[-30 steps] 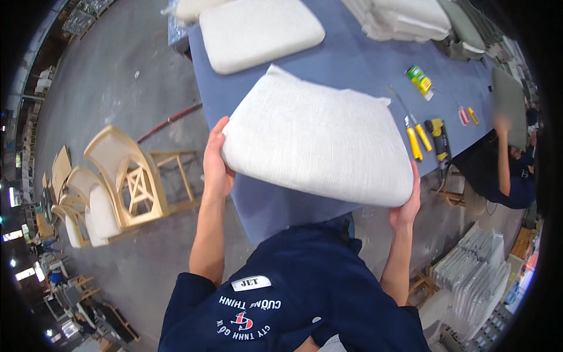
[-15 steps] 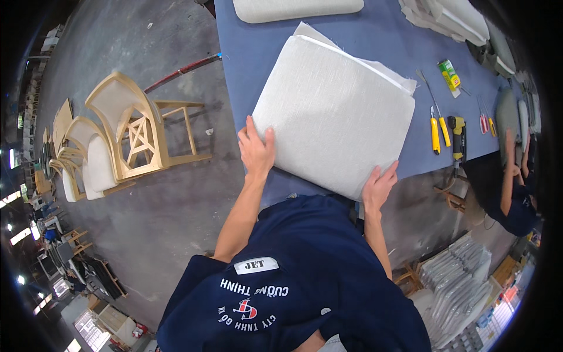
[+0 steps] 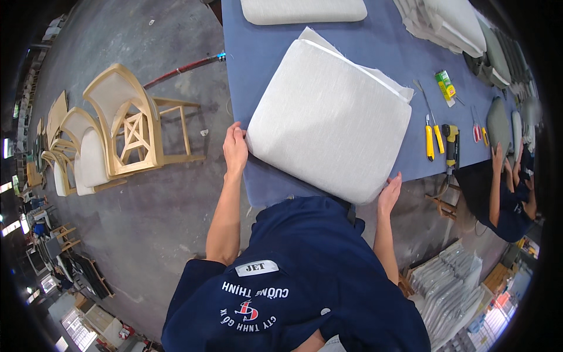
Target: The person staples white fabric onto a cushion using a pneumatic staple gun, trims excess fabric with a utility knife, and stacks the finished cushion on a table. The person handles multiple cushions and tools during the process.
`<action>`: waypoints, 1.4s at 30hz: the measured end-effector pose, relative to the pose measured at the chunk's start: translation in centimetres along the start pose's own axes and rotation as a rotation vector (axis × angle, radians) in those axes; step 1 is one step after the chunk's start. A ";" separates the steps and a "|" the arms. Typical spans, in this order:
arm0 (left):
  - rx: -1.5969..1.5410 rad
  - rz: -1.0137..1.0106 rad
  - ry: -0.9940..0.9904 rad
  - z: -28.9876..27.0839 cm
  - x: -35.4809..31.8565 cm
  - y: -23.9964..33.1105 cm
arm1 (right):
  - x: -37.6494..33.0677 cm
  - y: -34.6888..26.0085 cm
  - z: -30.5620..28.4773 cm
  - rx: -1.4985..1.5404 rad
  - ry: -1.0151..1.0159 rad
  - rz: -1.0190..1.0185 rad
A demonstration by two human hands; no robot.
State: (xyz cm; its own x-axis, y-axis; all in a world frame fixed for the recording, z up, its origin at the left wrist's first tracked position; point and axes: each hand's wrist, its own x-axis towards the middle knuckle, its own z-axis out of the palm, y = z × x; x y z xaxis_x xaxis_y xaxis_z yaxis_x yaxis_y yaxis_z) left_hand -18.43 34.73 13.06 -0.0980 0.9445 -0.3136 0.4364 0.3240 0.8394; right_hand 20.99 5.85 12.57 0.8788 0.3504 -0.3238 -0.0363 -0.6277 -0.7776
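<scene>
A seat cushion (image 3: 331, 120) covered in pale grey fabric lies at an angle on the blue-covered table, its near corner by the table's front edge. White cloth (image 3: 387, 84) with a frayed edge sticks out from beneath its far side. My left hand (image 3: 236, 149) is at the cushion's left corner, fingers stretched upward and seeming to touch the side. At the near right corner is my right hand (image 3: 389, 195), its fingers extended beside the edge. Neither hand wraps round the cushion; its underside is hidden.
Right of the cushion lie a yellow-handled knife (image 3: 429, 141), a yellow-handled screwdriver (image 3: 438, 139), a yellow-black air tool (image 3: 451, 146) and a green-yellow box (image 3: 445, 87). Another cushion (image 3: 305, 10) sits at the far edge. Wooden chairs (image 3: 126, 126) stand left. A co-worker (image 3: 504, 205) works at right.
Both hands have moved outward from the cushion's top to its sides, the thumbs coming off its upper face. The cushion keeps nearly the same place and angle while the whole view shifts slightly.
</scene>
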 end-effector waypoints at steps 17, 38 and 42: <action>0.919 0.367 0.163 6.8 -0.8 6.9 | -3.4 -5.4 4.9 -0.594 0.169 -0.399; 0.881 0.364 0.081 7.8 -1.2 8.0 | -5.0 -9.0 5.3 -0.805 -0.046 -0.639; 0.843 0.401 0.050 8.0 -1.4 8.1 | -4.3 -7.5 6.3 -0.828 -0.043 -0.682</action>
State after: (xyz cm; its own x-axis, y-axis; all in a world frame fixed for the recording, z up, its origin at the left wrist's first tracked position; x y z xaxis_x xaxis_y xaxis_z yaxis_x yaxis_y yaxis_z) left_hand -7.60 35.60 16.78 0.1706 0.9847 -0.0347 0.9489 -0.1547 0.2752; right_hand 14.49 13.41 16.40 0.5736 0.8191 0.0098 0.8038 -0.5606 -0.1992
